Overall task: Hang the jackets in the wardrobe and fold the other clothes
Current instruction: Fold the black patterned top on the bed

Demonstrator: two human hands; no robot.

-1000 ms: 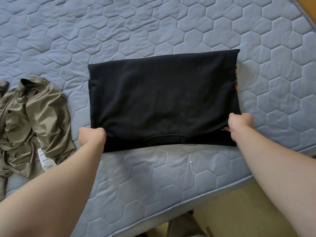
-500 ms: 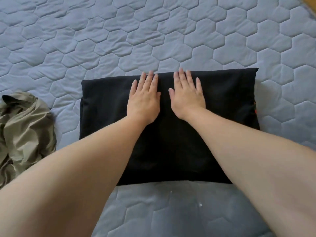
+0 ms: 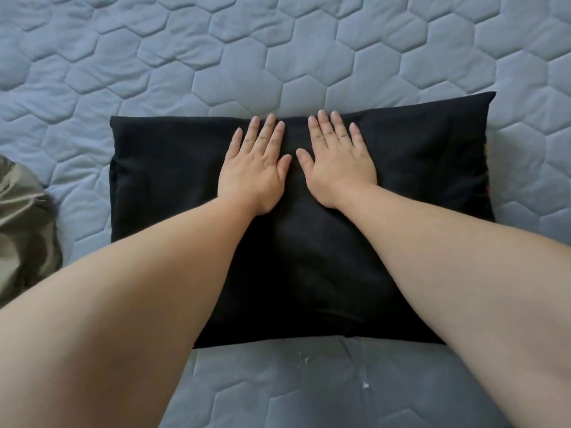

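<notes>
A black garment (image 3: 417, 168) lies folded into a rectangle on the grey quilted bed (image 3: 278, 50). My left hand (image 3: 256, 171) rests flat on its far half, palm down with fingers spread. My right hand (image 3: 336, 162) lies flat beside it, a small gap between the thumbs. Neither hand grips the cloth. My forearms cover much of the garment's near half. A thin strip of red print (image 3: 487, 189) shows at the garment's right edge.
A crumpled olive-green garment (image 3: 21, 230) lies at the left edge of the view, apart from the black one. The quilted bed surface extends on all sides, with a few loose threads (image 3: 304, 361) near the front.
One second ago my hands held the garment's near corners. They then moved to its far middle and pressed flat. Since half a second ago they have spread slightly apart and the view has come closer.
</notes>
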